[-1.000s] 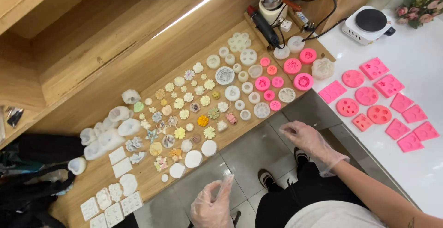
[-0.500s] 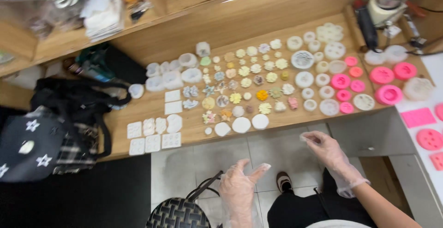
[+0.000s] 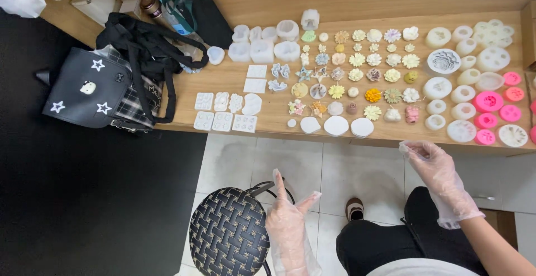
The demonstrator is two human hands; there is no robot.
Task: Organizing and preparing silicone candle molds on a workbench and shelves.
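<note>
Black woven-pattern stool [image 3: 231,231], pink moulds [image 3: 489,101], black star-patterned bag [image 3: 89,89]

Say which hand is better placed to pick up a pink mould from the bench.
Right. The right hand hovers just below the bench edge, near the pink moulds. The left hand hangs lower, by the woven stool.

Clear loose plastic gloves on left hand [image 3: 287,220] and right hand [image 3: 441,178]; black trousers.
</note>
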